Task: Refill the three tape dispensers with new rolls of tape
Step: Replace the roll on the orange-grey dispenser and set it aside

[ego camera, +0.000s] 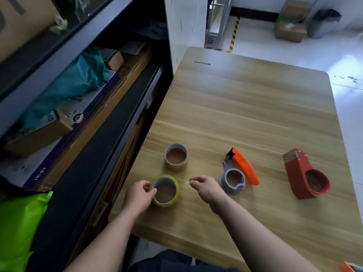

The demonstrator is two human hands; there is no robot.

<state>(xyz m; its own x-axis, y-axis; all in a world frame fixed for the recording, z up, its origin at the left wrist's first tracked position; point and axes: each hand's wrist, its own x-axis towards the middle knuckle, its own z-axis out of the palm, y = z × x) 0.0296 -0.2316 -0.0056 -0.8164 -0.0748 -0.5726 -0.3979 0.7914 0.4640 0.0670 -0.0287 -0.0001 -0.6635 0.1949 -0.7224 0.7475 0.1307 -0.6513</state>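
Left hand (140, 195) at yellow tape roll (166, 190) rim, grip blurred, cannot tell; right hand (204, 188) loosely curled, empty; 1 orange item (347, 268) cut off at the frame's corner.

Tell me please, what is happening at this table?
A person is working at a wooden table. The left hand grips the side of the near roll. The right hand hovers beside it with its fingers loosely curled, holding nothing. The far roll stands just behind. The orange dispenser and the red dispenser lie to the right, untouched, and both seem to have no new tape in them yet.
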